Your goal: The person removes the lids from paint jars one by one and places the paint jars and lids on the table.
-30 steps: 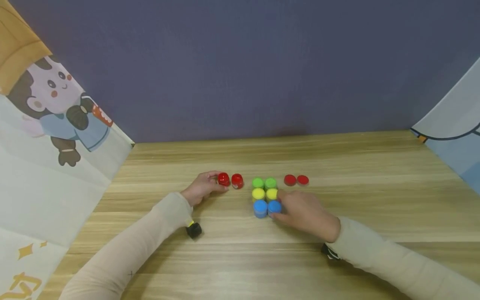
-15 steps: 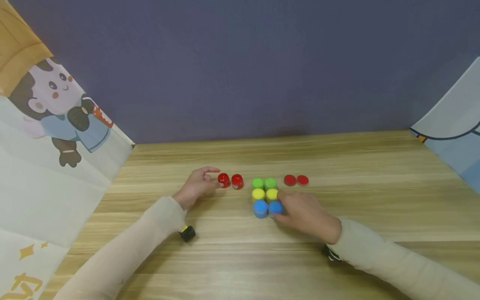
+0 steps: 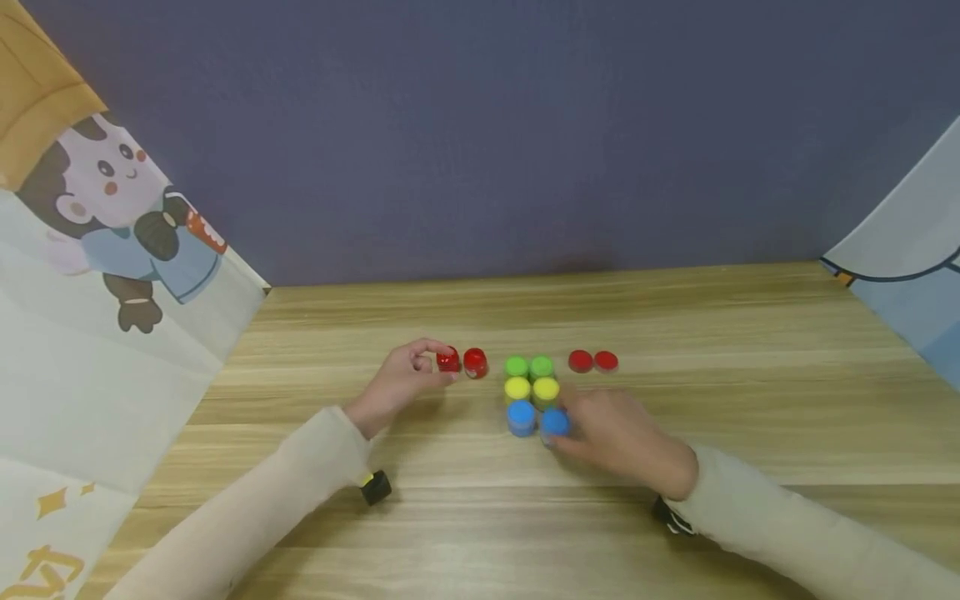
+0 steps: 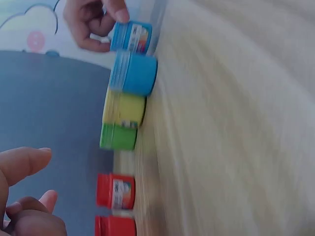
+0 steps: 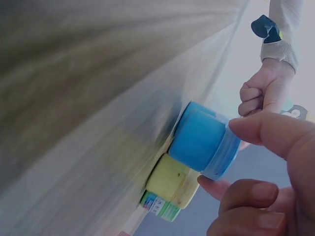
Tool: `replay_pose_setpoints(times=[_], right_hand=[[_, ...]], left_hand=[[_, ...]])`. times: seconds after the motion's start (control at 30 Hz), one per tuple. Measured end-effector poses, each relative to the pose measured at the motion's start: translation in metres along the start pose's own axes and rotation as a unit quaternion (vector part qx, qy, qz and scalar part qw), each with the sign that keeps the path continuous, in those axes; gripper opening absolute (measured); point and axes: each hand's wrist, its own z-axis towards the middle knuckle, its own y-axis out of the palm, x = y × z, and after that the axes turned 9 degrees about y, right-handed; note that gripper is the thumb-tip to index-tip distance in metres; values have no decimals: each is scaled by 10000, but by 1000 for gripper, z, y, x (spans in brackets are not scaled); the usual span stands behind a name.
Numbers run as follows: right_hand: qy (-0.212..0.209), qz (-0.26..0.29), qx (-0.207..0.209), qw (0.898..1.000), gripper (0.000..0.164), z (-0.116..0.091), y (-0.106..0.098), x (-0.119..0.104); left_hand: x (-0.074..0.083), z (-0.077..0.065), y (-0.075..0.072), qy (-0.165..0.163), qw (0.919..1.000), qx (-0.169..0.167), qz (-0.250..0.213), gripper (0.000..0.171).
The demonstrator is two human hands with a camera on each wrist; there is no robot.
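Note:
Small round jars stand on the wooden table in colour pairs: green (image 3: 517, 367), yellow (image 3: 517, 389) and blue (image 3: 521, 418). My right hand (image 3: 626, 437) pinches the nearer-right blue jar (image 5: 199, 140) between thumb and fingertip, a little apart from its twin. Left of the group are two red jars (image 3: 475, 363). Close to the outer red jar (image 3: 448, 360) is my left hand (image 3: 393, 383), its thumb and index finger spread; the index overlaps that jar in the head view. In the left wrist view, nothing lies between those fingers (image 4: 24, 164).
Two flat red discs (image 3: 581, 361), like jar lids, lie right of the green jars. A dark blue panel (image 3: 525, 142) closes the table's back edge, and a printed white sheet (image 3: 82, 367) rises at the left. Each wrist carries a small black camera (image 3: 376, 487).
My right hand has drawn the blue jar slightly right and towards me, away from its twin. The left hand pulled back from the outer red jar, then came near it again.

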Motion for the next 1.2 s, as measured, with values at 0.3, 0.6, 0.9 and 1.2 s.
replay_pose_setpoints(times=[0.3, 0.6, 0.9, 1.2], right_hand=[[-216, 83, -195, 9995, 27, -6, 0, -9], [-461, 297, -348, 9979, 24, -11, 4, -13], [-773, 229, -546, 9952, 27, -17, 3, -18], [-942, 608, -887, 9897, 20, -24, 2, -22]], left_hand=[[11, -17, 24, 234, 9981, -563, -19, 43], [11, -34, 47, 307, 9906, -1296, -302, 44], [8, -49, 68, 217, 9843, -1718, -339, 41], [5, -53, 79, 91, 9795, -1979, -370, 41]])
